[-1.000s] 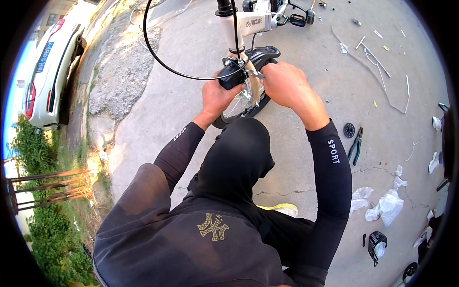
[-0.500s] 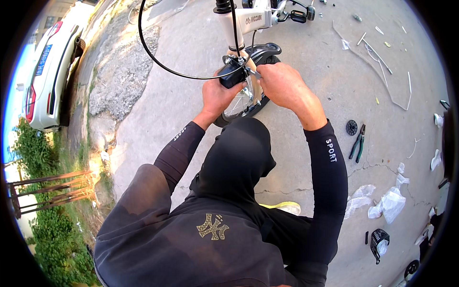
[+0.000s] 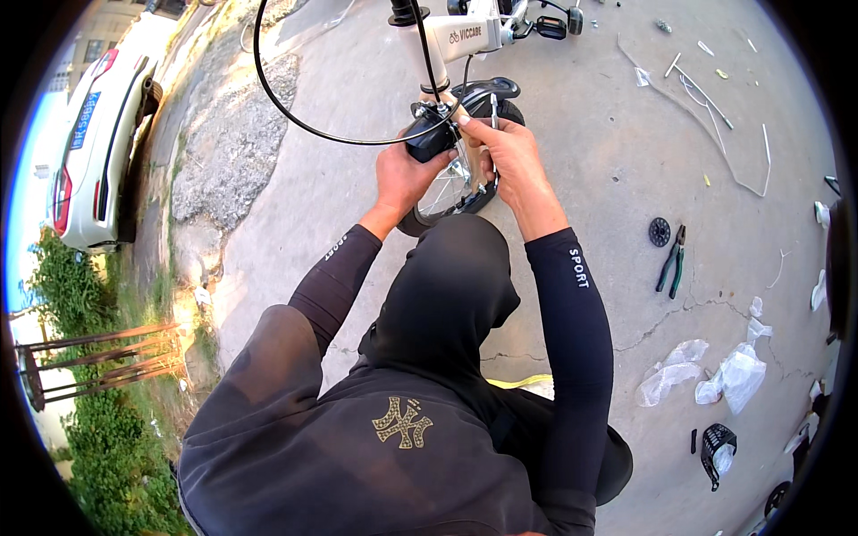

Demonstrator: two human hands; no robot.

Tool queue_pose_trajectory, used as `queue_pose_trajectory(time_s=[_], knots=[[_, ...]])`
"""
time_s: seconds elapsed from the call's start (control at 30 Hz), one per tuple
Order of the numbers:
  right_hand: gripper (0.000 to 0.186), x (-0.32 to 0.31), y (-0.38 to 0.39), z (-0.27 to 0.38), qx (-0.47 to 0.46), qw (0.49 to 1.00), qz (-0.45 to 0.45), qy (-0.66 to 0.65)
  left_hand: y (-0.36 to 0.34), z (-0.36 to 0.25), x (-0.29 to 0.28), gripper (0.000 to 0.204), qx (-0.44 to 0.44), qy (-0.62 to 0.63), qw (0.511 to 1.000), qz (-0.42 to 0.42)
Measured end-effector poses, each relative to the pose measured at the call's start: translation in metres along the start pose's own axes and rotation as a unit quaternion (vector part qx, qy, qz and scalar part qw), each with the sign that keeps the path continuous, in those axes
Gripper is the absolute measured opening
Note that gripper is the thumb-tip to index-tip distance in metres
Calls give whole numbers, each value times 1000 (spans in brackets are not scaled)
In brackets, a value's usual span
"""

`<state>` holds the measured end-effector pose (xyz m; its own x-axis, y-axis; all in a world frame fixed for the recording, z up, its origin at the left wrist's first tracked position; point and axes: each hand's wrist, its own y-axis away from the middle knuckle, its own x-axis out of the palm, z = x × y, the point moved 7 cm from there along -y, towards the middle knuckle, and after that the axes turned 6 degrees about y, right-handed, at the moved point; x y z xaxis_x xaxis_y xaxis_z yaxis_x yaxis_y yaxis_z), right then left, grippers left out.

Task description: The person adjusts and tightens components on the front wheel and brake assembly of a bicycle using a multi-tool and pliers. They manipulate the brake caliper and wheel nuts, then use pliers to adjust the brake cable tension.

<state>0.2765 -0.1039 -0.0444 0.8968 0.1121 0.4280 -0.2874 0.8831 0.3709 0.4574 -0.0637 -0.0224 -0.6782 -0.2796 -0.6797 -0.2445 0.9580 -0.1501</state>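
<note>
A white bicycle frame (image 3: 465,36) stands ahead of me on the concrete, with its front wheel (image 3: 447,188) and black mudguard (image 3: 487,89) below it. My left hand (image 3: 402,174) grips a black boxy part (image 3: 429,138) at the fork, from which a black cable (image 3: 286,107) loops up and left. My right hand (image 3: 505,147) is closed around a thin metal tool or rod (image 3: 493,116) right beside that part, over the wheel. Both arms wear black sleeves.
Green-handled pliers (image 3: 670,261) and a small black disc (image 3: 660,231) lie on the concrete to my right. Clear plastic wrappers (image 3: 715,371) and a black basket-like piece (image 3: 715,445) lie at lower right. A white car (image 3: 98,134) is parked at left, grass below it.
Both hands stay at the fork; my right hand has shifted slightly over the black part. The view has moved a little, nothing else differs.
</note>
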Motion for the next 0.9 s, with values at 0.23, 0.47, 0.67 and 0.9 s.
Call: queue_pose_trajectory(time_s=[0.23, 0.47, 0.67, 0.9], knots=[[31, 7, -10, 21, 13, 987, 54, 149, 0, 6, 1, 59, 16, 18, 1000, -7], [29, 11, -12, 21, -14, 987, 68, 145, -3, 10, 3, 57, 17, 22, 1000, -8], [28, 15, -10, 22, -11, 990, 69, 125, -2, 5, 2, 55, 36, 18, 999, -6], [26, 10, -10, 15, 9, 990, 64, 126, -2, 5, 1, 57, 26, 9, 1000, -6]])
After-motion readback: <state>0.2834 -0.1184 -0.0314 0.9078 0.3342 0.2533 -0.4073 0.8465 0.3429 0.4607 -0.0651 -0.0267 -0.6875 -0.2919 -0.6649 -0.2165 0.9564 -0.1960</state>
